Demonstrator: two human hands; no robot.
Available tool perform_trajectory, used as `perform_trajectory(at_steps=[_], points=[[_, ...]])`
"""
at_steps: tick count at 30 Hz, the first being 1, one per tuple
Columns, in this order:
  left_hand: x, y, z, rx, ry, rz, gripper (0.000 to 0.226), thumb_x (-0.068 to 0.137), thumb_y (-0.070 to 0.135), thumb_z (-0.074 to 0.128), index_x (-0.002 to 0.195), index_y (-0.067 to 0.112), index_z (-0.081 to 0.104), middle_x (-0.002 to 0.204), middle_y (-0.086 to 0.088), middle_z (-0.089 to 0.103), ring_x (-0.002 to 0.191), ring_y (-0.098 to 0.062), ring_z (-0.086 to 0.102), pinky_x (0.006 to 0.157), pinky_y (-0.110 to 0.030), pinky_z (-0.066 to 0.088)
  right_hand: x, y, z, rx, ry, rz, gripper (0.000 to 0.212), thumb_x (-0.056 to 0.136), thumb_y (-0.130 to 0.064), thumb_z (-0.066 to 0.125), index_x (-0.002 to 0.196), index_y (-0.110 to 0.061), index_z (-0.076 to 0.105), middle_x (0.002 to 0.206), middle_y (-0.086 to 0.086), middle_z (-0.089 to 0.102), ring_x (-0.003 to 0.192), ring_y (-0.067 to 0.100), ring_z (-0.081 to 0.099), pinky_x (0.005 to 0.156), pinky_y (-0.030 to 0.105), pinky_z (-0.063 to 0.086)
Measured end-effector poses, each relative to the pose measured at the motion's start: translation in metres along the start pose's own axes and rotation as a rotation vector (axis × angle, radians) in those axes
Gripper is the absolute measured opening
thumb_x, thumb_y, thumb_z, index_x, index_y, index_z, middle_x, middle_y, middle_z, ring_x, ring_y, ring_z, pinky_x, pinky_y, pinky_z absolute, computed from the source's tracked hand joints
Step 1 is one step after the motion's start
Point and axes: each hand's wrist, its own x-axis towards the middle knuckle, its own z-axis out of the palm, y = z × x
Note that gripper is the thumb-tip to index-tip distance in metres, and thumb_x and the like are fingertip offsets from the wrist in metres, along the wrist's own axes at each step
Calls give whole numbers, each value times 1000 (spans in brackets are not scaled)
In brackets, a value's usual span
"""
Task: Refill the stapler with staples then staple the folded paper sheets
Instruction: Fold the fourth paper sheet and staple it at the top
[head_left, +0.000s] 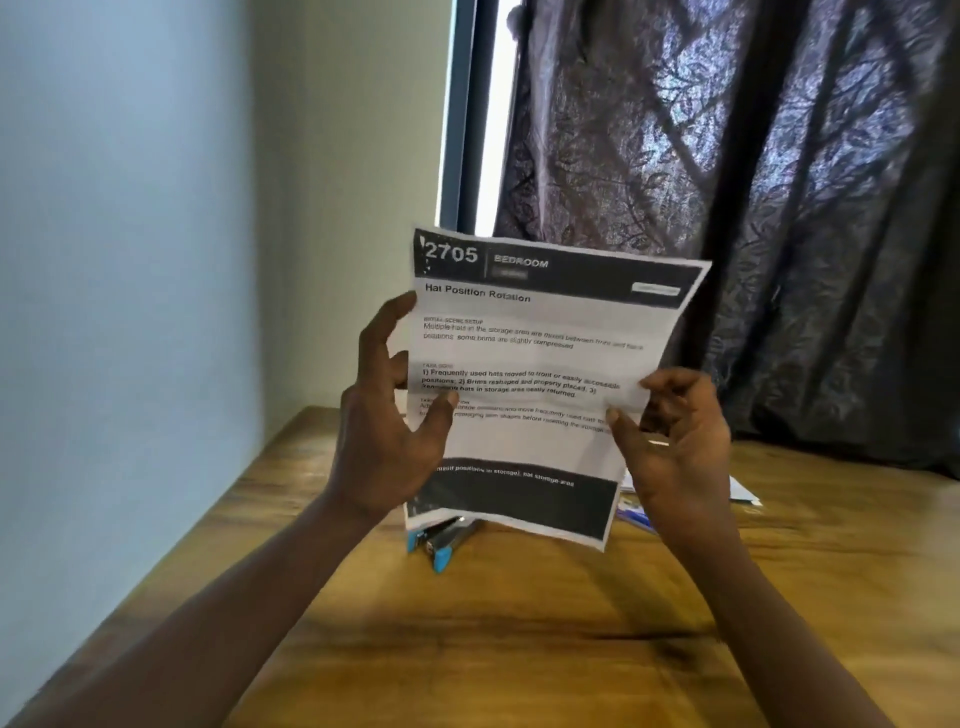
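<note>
A printed paper sheet (540, 358) with black bands at top and bottom is held upright in front of me, above the wooden table (519, 623). My left hand (387, 431) holds its left edge, thumb on the front and fingers spread behind. My right hand (675, 441) pinches the right edge between thumb and curled fingers. Below the sheet's bottom edge a blue and black stapler (439, 543) lies on the table, partly hidden by the paper.
More papers (740, 493) lie on the table behind my right hand, mostly hidden. A dark patterned curtain (727, 182) hangs behind the table, and a pale wall (156, 234) runs along its left edge.
</note>
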Motion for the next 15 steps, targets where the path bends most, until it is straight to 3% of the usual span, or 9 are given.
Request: perform_trajectory(at_steps=[3, 5, 8, 10, 11, 13, 15], points=[[-12, 10, 13, -19, -33, 49, 96, 84, 3, 80, 155, 22, 19, 126, 47, 51, 112, 7, 64, 83, -14, 57, -24, -6, -23, -82, 6, -32, 55, 86, 3, 73, 128, -8, 41, 115, -15, 68, 112, 9, 67, 89, 28, 59], [-21, 9, 18, 22, -36, 85, 88, 81, 1, 82, 152, 18, 32, 128, 38, 56, 110, 1, 66, 87, -17, 57, -38, -6, -40, -259, -11, -96, 51, 84, -7, 79, 127, 0, 52, 113, -30, 64, 110, -3, 62, 89, 12, 49], [-31, 11, 15, -22, -151, 86, 63, 84, -2, 78, 126, 41, 61, 104, 9, 76, 93, -12, 74, 84, -33, 61, -56, -12, -64, -370, -109, -165, 45, 66, -30, 87, 105, -18, 69, 109, -17, 70, 107, 3, 63, 85, 14, 45], [-32, 16, 10, -39, -247, 152, 25, 86, 28, 80, 108, 34, 70, 98, 0, 77, 87, -20, 75, 74, -45, 61, -67, -18, -71, -440, -191, -151, 40, 59, -28, 88, 95, -34, 72, 104, -21, 70, 104, 5, 63, 85, 14, 44], [-35, 18, 8, -55, -327, 157, 24, 84, 39, 80, 103, 26, 72, 98, -1, 77, 86, -20, 75, 69, -46, 61, -72, -20, -72, -456, -228, -104, 39, 59, -32, 87, 94, -40, 72, 105, -25, 69, 104, 4, 62, 85, 12, 44], [-44, 17, 4, -85, -462, 75, 23, 81, 29, 84, 101, 20, 76, 99, 4, 77, 89, -18, 74, 69, -46, 60, -79, -20, -75, -496, -313, 10, 36, 58, -46, 75, 93, -52, 71, 108, -33, 67, 108, -4, 60, 86, 13, 43], [-53, 14, 0, -12, -556, -32, 33, 79, 14, 82, 103, 37, 77, 102, 16, 77, 95, -12, 74, 77, -38, 62, -85, -19, -77, -566, -419, 21, 30, 64, -48, 71, 94, -49, 71, 112, -35, 65, 110, -8, 59, 88, 17, 45]])
